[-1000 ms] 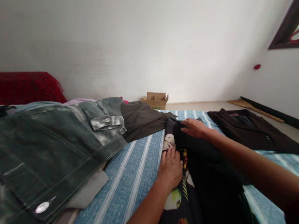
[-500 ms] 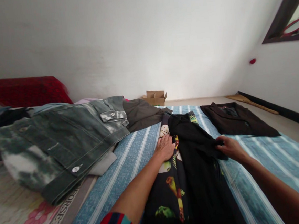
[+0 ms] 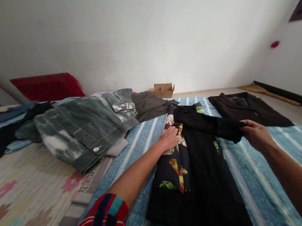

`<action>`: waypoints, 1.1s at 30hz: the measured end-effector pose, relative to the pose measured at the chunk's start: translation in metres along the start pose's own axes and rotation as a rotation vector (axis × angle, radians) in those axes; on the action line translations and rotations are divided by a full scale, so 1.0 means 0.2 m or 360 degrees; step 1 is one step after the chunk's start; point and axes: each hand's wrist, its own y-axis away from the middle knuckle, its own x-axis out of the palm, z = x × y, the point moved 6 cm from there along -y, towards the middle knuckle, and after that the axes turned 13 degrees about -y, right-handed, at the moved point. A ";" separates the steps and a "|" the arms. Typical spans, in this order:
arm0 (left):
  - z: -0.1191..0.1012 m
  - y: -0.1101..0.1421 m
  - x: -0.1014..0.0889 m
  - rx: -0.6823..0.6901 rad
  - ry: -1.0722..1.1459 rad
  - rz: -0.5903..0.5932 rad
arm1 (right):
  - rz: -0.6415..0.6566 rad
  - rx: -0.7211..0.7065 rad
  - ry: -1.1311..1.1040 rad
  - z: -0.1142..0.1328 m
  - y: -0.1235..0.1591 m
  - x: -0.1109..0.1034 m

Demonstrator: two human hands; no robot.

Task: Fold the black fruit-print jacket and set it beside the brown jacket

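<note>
A black shirt with a colourful print (image 3: 186, 166) lies lengthwise on the blue striped sheet (image 3: 140, 141) in front of me. My left hand (image 3: 169, 138) lies flat on the printed part near its upper left side, fingers stretched out. My right hand (image 3: 256, 134) pinches the end of the shirt's black sleeve (image 3: 215, 127) and holds it out to the right, a little above the sheet.
A faded green denim jacket (image 3: 89, 126) lies to the left over a dark brown garment (image 3: 150, 106). A folded dark jacket (image 3: 247, 109) rests at the right rear. Beyond are a small cardboard box (image 3: 163, 90), a red cushion (image 3: 47, 87) and a floral mat (image 3: 29, 192).
My right hand has gone from the shirt's collar down to its sleeve and drawn the sleeve out to the right. My left hand has stayed pressed on the print. The view has swung left.
</note>
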 end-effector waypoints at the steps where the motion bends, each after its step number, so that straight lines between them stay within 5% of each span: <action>1: -0.02 0.04 0.00 -0.0008 -0.0012 0.0036 | 0.0009 0.0015 -0.0015 -0.01 0.01 0.00; 8: -0.13 0.28 0.05 -0.0060 -0.0089 0.0215 | -0.0078 0.0057 0.0134 -0.07 0.04 -0.04; 15: -0.13 0.32 0.05 -0.0072 -0.0161 0.0178 | -0.0189 -0.0048 0.0587 -0.03 0.15 -0.06; 21: -0.29 0.48 -0.12 -0.0003 -0.0097 0.0234 | 0.0049 -0.0460 0.1429 0.04 0.28 0.10; 25: -0.37 0.59 -0.08 0.0081 -0.0032 0.0418 | 0.0132 -0.0510 0.1566 0.00 0.32 0.17; 33: -0.38 0.61 0.02 0.0154 -0.0215 0.0053 | 0.0191 -0.0484 0.1762 -0.11 0.36 0.22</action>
